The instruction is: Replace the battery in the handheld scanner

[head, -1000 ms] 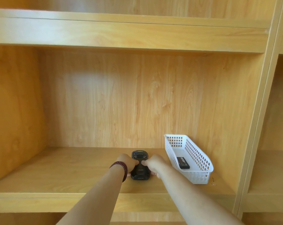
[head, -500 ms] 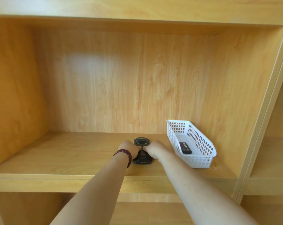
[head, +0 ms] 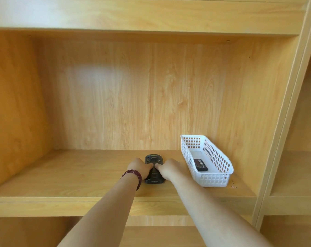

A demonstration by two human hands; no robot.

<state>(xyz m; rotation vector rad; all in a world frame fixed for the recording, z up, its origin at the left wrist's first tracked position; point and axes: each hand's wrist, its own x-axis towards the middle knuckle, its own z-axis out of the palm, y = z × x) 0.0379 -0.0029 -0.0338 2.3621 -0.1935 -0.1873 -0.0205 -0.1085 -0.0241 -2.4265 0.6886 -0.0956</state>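
Note:
A black handheld scanner [head: 154, 177] lies flat on the wooden shelf [head: 71, 177], its back side up and its head pointing away from me. My left hand [head: 139, 167] grips its left side and my right hand [head: 169, 168] grips its right side. Both thumbs press on the middle of its back. The fingers under the hands are hidden. A black battery [head: 200, 167] lies inside a white plastic basket [head: 214, 180] just right of my right hand.
The shelf is a deep wooden compartment with a back panel [head: 133, 97], a left wall and a board above. A vertical post [head: 283, 122] bounds it on the right, with further compartments beyond. A lower shelf shows beneath the front edge.
Both hands stay on the scanner with thumbs pressed on its back. The camera view has shifted up and down, so the shelf sits at a different height in the frame.

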